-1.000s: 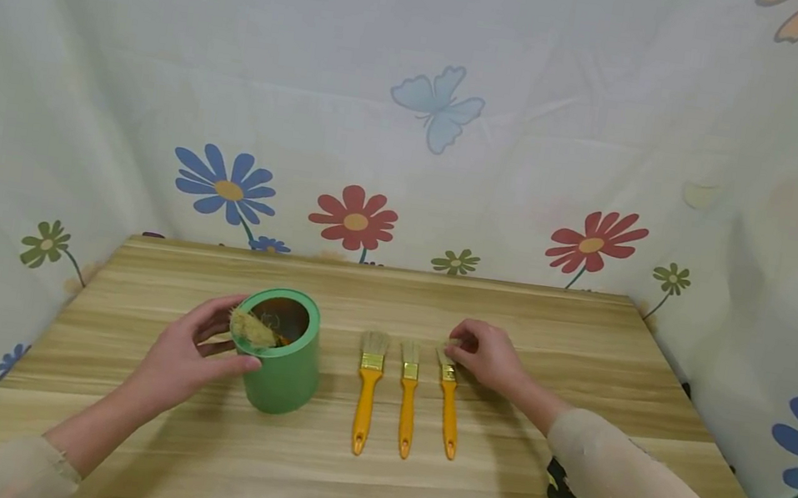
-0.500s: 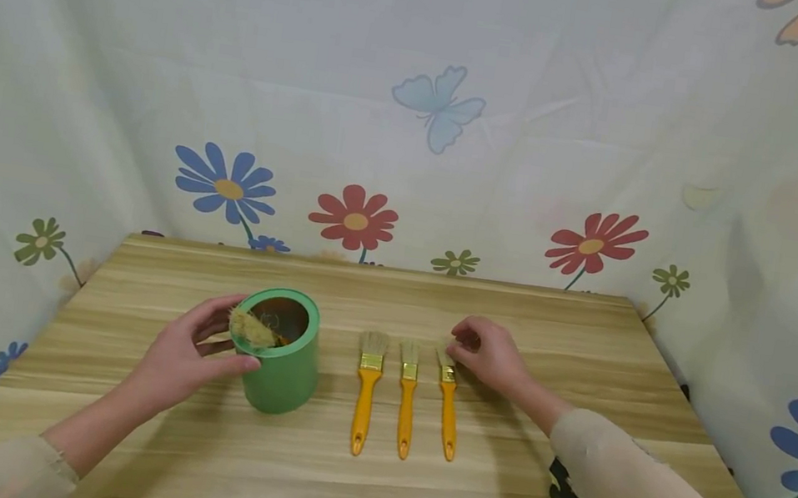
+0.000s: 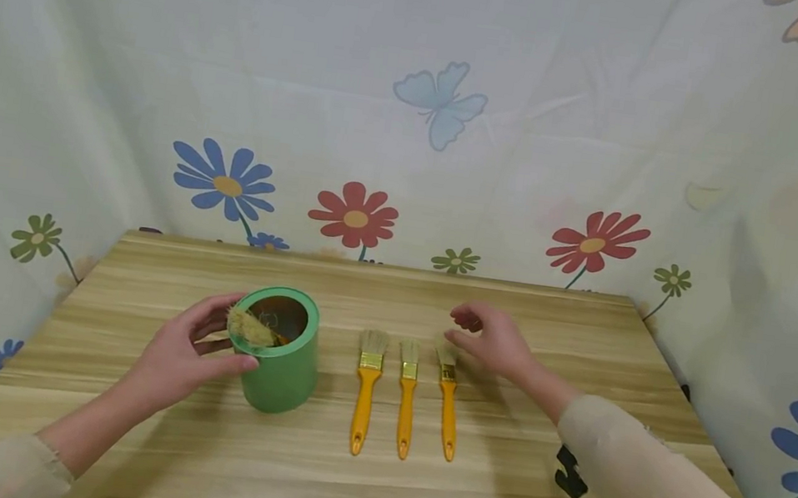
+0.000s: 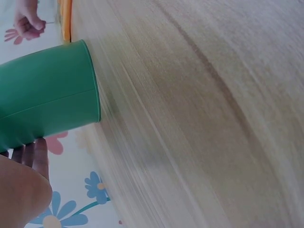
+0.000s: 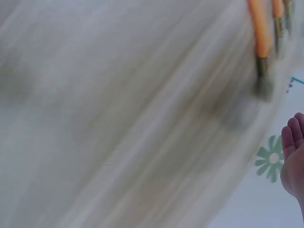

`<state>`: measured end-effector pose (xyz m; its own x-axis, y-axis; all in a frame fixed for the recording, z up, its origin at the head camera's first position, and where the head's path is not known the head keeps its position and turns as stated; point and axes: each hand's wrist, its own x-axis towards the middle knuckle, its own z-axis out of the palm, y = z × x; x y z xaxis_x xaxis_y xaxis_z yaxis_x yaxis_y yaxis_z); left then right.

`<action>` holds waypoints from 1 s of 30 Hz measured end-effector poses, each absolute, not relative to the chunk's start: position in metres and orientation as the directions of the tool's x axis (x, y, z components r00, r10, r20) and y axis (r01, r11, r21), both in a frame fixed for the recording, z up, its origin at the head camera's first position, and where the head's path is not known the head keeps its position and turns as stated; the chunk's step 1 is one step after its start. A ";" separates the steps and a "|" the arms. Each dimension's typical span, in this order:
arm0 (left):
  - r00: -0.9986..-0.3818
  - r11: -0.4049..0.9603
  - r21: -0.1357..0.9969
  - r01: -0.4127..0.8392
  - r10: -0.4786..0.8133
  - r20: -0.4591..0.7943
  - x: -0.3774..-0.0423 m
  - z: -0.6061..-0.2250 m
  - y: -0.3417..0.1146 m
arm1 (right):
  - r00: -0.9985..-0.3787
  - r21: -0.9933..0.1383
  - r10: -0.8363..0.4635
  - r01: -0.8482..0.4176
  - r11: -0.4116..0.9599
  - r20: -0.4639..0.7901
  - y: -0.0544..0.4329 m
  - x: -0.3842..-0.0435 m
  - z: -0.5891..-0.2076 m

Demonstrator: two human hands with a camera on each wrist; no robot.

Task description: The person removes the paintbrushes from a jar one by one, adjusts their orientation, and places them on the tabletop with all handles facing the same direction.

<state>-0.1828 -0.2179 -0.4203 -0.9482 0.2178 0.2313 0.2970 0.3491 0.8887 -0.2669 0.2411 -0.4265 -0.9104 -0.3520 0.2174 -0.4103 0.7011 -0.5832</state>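
Observation:
My left hand [image 3: 176,358] holds the green can [image 3: 279,376] at its left side, thumb in front and fingers behind. In the left wrist view those fingertips lie against the can's wall. A paintbrush [image 3: 254,329] leans inside the can with its pale bristles over the rim. Three paintbrushes with orange handles lie in a row on the table, bristles away from me: a wide one [image 3: 365,396], a middle one [image 3: 407,402] and a right one [image 3: 449,411]. Just past the right brush's bristles hovers my right hand [image 3: 495,346], thumb and fingers apart, holding nothing.
The wood-grain table [image 3: 307,489] ends at a flowered curtain [image 3: 515,172] behind it and at both sides. A small black piece [image 3: 569,473] shows beside my right sleeve [image 3: 649,475].
My right hand has lifted slightly away from the right paintbrush's bristles, and its thumb and fingers have parted. The left hand, the can and the brushes keep their places.

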 end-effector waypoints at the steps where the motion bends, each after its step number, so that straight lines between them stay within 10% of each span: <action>1: -0.948 0.349 0.888 0.298 0.217 0.232 -0.183 -0.420 -0.218 | -0.908 -0.584 -0.359 -0.416 0.697 0.218 0.239 -0.267 -0.422; 30: -0.947 0.344 0.890 0.299 0.221 0.232 -0.182 -0.420 -0.219 | -0.728 -0.569 -0.571 -0.670 0.476 0.379 0.140 -0.246 -0.337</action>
<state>-0.1824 -0.2190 -0.4202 -0.9472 0.2209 0.2325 0.2987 0.3436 0.8904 -0.2465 0.1404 -0.3367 -0.7281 -0.5712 0.3791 -0.6700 0.4761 -0.5695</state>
